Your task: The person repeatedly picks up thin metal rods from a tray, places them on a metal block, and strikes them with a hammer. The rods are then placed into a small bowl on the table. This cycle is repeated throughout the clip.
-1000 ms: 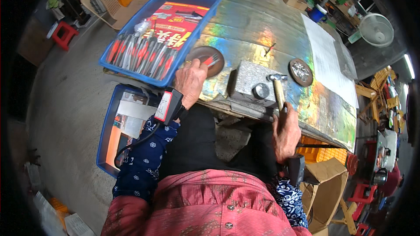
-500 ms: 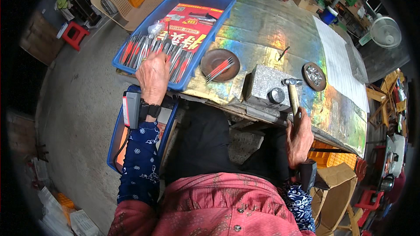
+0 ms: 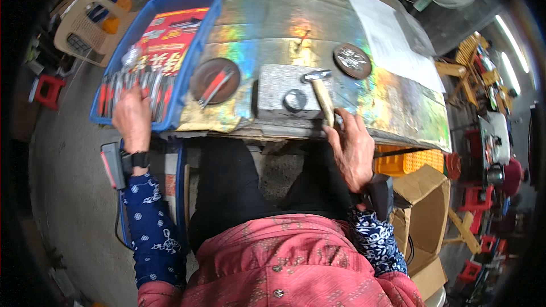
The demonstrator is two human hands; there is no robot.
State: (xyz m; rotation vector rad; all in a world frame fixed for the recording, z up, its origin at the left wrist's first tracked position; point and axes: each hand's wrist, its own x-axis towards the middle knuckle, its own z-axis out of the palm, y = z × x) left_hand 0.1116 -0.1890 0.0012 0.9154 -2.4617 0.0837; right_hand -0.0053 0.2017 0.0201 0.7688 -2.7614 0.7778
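Note:
My left hand (image 3: 132, 115) reaches into the near end of a blue plastic tray (image 3: 196, 51). Its curled fingers touch a row of slim red-and-grey metal tools (image 3: 162, 95); blur hides what they pinch. A brown round dish (image 3: 199, 82) right of the tray carries a few similar red-and-grey pieces (image 3: 215, 86). My right hand (image 3: 354, 150) is at the table's front edge, thumb and fingers about the end of a hammer's wooden handle (image 3: 323, 101). The hammer head rests at the right side of a grey stone block (image 3: 273, 82), beside a round dark metal piece (image 3: 294, 100).
Small shiny metal parts fill another brown dish (image 3: 343, 69) at the right. Further right lies a white sheet (image 3: 392, 28). A thin dark rod (image 3: 303, 38) is on the shiny table covering. An open cardboard box (image 3: 425, 204) and a yellow crate (image 3: 406, 162) stand below the table.
The whole view has swung, shifting the table leftward in the picture. My left hand stays among the tray's tools. The right hand's fingers look looser at the hammer handle's end.

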